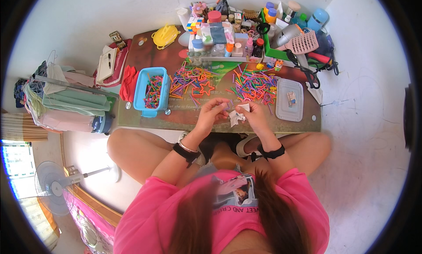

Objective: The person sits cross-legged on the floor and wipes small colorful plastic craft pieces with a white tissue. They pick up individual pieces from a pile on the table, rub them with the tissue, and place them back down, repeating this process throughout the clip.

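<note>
My right hand (pixel 254 115) grips a crumpled white tissue (pixel 236 118) above the table's front edge. Beside it, my left hand (pixel 211 115) pinches a small purple plastic piece (pixel 226 105) between thumb and fingers; its full shape is hidden. Beyond my hands lie two loose piles of colourful plastic sticks, a left pile (pixel 189 79) and a right pile (pixel 252 82). Orange star and square shapes, including an orange star (pixel 207 88), rest at the left pile's near side. A light blue plastic box (pixel 137 89) on the left holds more colourful sticks (pixel 153 91).
A translucent plastic lid (pixel 289 112) lies at the right, with a small printed packet (pixel 291 98) on it. Behind the piles stand a crowded white organizer (pixel 227 59) and a green bin (pixel 280 54). A red cloth (pixel 129 84) and yellow lidded container (pixel 165 36) are at the left.
</note>
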A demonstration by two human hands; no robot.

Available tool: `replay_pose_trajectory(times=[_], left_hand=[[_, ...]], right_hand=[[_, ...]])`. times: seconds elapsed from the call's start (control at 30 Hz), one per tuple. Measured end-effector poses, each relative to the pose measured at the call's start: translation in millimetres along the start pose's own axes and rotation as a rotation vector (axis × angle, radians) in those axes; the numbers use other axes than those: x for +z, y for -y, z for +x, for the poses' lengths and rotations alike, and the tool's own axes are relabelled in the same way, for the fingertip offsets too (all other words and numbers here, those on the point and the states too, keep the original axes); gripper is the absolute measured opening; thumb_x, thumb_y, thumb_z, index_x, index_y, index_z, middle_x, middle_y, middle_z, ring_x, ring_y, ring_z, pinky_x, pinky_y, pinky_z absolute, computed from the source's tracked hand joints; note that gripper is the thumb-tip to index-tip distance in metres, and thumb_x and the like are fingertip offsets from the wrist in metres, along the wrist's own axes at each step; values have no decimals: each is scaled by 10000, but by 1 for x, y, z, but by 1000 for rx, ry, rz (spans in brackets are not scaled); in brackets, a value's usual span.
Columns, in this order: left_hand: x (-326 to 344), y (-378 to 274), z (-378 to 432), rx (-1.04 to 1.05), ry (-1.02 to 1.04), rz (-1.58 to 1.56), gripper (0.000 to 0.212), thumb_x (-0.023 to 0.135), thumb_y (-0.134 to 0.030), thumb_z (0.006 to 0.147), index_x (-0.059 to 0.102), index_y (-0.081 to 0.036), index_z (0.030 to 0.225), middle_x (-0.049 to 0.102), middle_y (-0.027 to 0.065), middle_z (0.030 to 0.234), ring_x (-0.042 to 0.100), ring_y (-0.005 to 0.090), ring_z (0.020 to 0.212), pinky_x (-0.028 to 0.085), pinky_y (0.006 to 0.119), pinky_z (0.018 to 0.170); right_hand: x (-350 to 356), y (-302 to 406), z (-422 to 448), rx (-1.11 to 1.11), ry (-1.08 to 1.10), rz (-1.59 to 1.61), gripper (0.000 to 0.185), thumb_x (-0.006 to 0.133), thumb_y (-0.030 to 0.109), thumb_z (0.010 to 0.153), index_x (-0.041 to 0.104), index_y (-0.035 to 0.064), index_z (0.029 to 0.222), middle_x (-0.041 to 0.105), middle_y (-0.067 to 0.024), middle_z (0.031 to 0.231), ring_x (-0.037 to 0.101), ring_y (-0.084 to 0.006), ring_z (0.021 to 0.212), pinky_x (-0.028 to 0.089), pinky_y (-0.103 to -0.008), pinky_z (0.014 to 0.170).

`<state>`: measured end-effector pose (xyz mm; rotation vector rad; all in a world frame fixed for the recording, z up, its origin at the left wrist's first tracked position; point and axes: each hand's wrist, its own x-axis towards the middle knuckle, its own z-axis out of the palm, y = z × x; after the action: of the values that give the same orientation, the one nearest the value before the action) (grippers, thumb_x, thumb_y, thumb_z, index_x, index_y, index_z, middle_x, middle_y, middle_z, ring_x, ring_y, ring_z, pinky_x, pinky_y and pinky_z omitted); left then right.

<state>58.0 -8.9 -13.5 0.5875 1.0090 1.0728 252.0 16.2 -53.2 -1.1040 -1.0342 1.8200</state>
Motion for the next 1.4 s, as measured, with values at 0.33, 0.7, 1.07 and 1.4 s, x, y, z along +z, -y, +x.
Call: replay_pose_trajectory(times=[0.33,0.7,1.07,1.4], left_hand=[[8,7,-4,413,-66,819,178,753,-168,802,722,-56,936,568,34,674,504,105,562,420,266,530],[6,4,-5,398,4,943,184,748,-153,795,724,-40,938,571,96,687,550,185,557,431,318,544],[9,-1,-6,394,-81,764,148,709,-44,816,712,2,957,614,92,798,628,149,608,484,282,555],[8,7,-8,530,-9,1094,127,723,-100,789,708,-44,902,622,111,813,636,256,659,498,347,593]], right_hand=[[18,0,-7,-176,-63,-226,186,609,175,932,607,45,1065,609,1,758,562,-38,601,451,-195,460],[22,3,-16,-173,-51,-261,192,562,174,958,610,54,1101,592,-3,769,542,-45,612,424,-199,503],[15,-1,-5,-335,-169,-118,203,579,152,954,615,17,1102,645,-41,932,587,-79,770,473,-233,656],[14,-12,-9,55,9,-21,211,582,179,955,632,34,1101,643,11,854,574,-52,728,449,-209,627]])
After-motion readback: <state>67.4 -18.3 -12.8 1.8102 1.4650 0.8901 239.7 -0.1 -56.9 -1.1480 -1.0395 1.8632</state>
